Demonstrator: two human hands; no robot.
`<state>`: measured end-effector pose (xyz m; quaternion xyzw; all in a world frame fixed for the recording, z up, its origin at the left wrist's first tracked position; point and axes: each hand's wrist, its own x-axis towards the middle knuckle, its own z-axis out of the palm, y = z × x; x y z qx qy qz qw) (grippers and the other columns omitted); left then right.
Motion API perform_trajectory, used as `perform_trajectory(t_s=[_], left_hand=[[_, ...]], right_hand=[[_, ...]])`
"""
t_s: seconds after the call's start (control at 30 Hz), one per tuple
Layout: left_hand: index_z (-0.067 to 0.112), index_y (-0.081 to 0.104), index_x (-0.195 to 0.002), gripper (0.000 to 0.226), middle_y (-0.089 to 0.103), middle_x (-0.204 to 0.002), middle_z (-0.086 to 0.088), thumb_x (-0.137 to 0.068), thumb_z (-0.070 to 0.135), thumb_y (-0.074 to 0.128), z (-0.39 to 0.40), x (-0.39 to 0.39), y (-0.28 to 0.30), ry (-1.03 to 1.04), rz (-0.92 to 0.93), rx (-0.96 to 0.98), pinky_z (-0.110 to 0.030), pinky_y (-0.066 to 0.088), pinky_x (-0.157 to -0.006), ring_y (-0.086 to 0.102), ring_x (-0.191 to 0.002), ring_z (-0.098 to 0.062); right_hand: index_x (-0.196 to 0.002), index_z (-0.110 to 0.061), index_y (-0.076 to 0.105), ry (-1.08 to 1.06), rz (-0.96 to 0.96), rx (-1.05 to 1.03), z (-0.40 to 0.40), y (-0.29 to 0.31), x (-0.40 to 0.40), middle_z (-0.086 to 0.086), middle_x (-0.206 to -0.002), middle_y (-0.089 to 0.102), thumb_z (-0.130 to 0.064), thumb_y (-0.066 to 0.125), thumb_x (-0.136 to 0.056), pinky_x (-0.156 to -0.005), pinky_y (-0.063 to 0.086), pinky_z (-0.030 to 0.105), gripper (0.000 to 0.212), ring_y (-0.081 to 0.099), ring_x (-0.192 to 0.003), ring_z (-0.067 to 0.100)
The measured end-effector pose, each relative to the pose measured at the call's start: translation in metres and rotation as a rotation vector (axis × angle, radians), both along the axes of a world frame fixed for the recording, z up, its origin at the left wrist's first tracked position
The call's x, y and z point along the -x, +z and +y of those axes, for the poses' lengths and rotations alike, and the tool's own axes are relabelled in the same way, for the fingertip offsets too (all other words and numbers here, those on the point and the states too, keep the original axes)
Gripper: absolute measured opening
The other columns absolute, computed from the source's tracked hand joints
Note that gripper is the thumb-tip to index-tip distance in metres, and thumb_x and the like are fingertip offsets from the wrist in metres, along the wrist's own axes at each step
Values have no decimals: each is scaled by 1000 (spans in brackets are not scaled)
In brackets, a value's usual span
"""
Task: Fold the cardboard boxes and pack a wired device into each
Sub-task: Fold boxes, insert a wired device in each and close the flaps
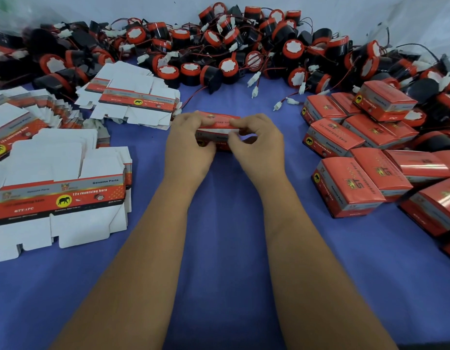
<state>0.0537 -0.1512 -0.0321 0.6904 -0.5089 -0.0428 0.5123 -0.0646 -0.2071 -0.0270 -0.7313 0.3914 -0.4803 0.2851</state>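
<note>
Both hands met at the middle of the blue cloth-covered surface, working one small red printed cardboard box. The left hand held the box's left end, fingers curled round it in a close grip. The right hand pinched the box's right end, fingers bent onto the top flap; its grip was likewise narrow and on the box. The box sat low between the palms; whether it touched the cloth could not be told.

Stacks of flat, unfolded red-and-white box blanks lay to the left. A pile of closed red boxes stood to the right. Along the far edge ran a heap of black-and-red round wired devices, white plugs trailing onto the cloth.
</note>
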Motion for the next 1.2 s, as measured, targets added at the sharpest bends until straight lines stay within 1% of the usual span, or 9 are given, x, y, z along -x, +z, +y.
perform_trajectory(t_s=[0.07,0.2,0.37,0.67,0.8,0.9,0.97,1.1,1.2], left_hand=[[13,69,-115,32,54,-132,-7,-85,1,67,0,1,0,21,-35,-1,5,29,-84,45,-114,-4],[13,72,-114,30,56,-134,-5,-86,4,67,0,5,0,119,-196,-34,-7,25,-96,40,-132,-25],[9,75,-110,29,69,-109,-8,-84,2,65,1,8,3,174,-357,-15,-32,39,-94,52,-115,-32],[17,73,-117,31,63,-110,-2,-91,10,57,0,11,6,172,-262,-112,-37,40,-88,48,-109,-26],[21,70,-121,34,60,-115,1,-94,12,52,2,12,5,158,-262,-151,-38,42,-83,44,-108,-26],[20,69,-124,37,60,-123,2,-94,9,52,3,11,2,123,-267,-140,-35,41,-85,42,-112,-28],[17,73,-118,35,63,-121,3,-93,4,52,5,10,1,70,-200,-69,-25,40,-82,46,-111,-23],[23,73,-89,33,64,-98,11,-90,4,46,10,13,5,26,158,126,-18,48,-76,55,-88,2],[29,64,-105,27,53,-108,16,-90,19,44,8,10,6,64,325,139,-3,41,-72,50,-92,12]], right_hand=[[-87,-8,68,16,85,64,1,-2,0,-3,-97,50,-6,67,-81,-69,48,17,6,51,-79,2],[-91,-12,67,-15,189,91,0,-4,-1,0,-105,47,-11,67,-81,-67,51,41,10,50,-87,16],[-90,-16,66,-30,175,12,2,-2,-3,-2,-99,51,-12,65,-81,-65,52,42,10,52,-82,18],[-86,-18,60,-80,254,-76,5,1,-6,-3,-95,51,-24,59,-86,-62,48,36,6,54,-85,19],[-82,-19,51,-133,404,99,7,2,-7,-3,-95,47,-22,55,-89,-51,28,27,9,43,-88,17],[-86,-17,50,-190,509,181,10,1,-6,1,-99,48,-20,50,-91,-54,26,29,6,43,-90,20],[-93,-13,56,-275,572,203,10,0,-5,5,-102,50,-20,46,-93,-61,28,31,12,46,-91,23],[-101,-10,63,-545,557,159,4,4,6,9,-124,50,-22,47,-90,-89,30,37,23,44,-111,29],[-109,-9,67,-571,411,251,6,10,12,13,-129,53,-14,52,-85,-102,28,43,29,45,-122,35]])
